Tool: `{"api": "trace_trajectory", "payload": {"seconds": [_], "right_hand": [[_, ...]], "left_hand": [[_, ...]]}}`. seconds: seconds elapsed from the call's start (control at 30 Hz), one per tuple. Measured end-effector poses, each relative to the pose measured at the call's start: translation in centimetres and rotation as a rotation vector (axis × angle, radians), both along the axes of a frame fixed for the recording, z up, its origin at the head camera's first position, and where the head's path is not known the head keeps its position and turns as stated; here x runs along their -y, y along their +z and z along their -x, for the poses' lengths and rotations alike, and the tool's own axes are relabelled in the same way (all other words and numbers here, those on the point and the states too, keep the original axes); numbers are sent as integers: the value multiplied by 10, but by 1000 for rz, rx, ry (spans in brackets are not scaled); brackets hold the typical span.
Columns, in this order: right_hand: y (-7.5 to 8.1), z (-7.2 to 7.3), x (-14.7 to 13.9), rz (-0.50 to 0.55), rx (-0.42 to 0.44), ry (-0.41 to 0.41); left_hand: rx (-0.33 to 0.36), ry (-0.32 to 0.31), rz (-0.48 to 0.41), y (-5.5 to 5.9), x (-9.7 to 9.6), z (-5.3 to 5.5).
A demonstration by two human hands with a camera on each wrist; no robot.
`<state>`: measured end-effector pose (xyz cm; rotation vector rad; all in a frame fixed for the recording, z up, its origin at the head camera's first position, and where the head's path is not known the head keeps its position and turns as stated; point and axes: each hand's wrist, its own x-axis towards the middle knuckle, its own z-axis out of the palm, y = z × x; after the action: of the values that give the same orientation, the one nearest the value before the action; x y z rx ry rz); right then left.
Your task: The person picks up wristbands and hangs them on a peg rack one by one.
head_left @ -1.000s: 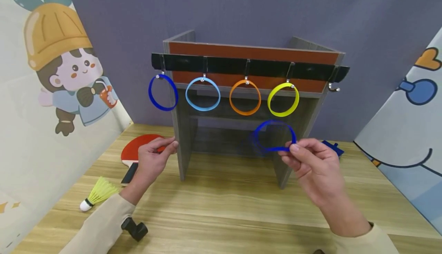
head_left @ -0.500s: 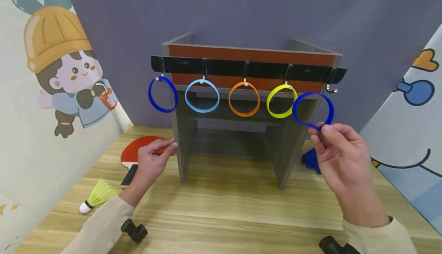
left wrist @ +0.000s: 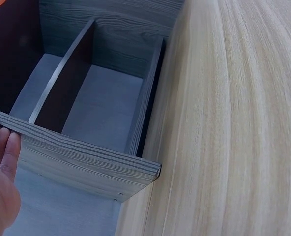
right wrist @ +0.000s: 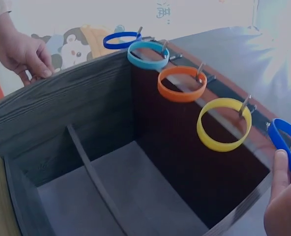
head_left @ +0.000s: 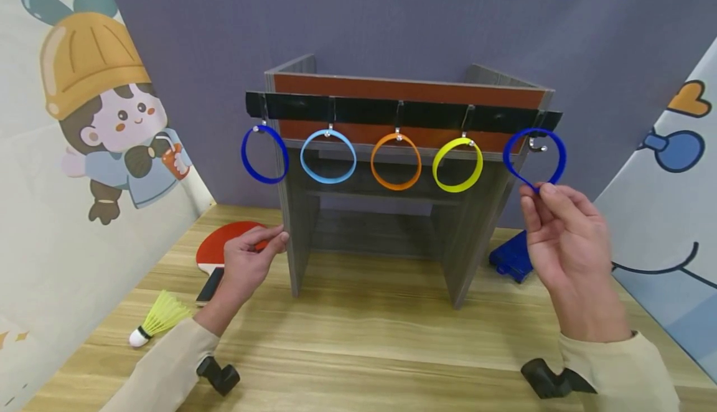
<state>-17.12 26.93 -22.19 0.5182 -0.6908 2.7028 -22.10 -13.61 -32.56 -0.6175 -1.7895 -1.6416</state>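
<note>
My right hand (head_left: 571, 244) pinches the bottom of a dark blue silicone wristband (head_left: 562, 169) between thumb and fingers. Through its loop shows the rightmost metal hook (head_left: 538, 145); whether band and hook touch I cannot tell. Another dark blue wristband (head_left: 244, 157), a light blue one (head_left: 330, 180), an orange one (head_left: 396, 187) and a yellow one (head_left: 456, 187) hang from the other hooks on a black rail (head_left: 364, 107). My left hand (head_left: 249, 266) grips the front edge of the grey wooden shelf's left side panel (head_left: 295, 231), fingers on its outer side (left wrist: 10, 152).
A red table tennis paddle (head_left: 215, 244) and a yellow shuttlecock (head_left: 162, 315) lie left of the shelf on the wooden table (head_left: 358, 356). Behind my right hand, a dark blue object (head_left: 512, 256) lies on the table. Printed walls stand at both sides.
My right hand has carried the dark blue wristband right and up, from below the yellow one to the rightmost hook. My left hand stays at the panel edge.
</note>
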Motion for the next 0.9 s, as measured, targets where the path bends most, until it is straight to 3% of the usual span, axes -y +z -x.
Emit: {"api": "trace_trajectory", "payload": {"seconds": [0.27,0.5,0.9], "right_hand": [[-7,10,-6,26,66,-1],[-14,10,-10,-3,157,-28],[-20,11,-7,-52,170,-56]], "left_hand": [[8,-5,-6,1,-1,-1],[16,-2,5,-1,1,-1],[-2,-14,-28,-3,0,2]]}}
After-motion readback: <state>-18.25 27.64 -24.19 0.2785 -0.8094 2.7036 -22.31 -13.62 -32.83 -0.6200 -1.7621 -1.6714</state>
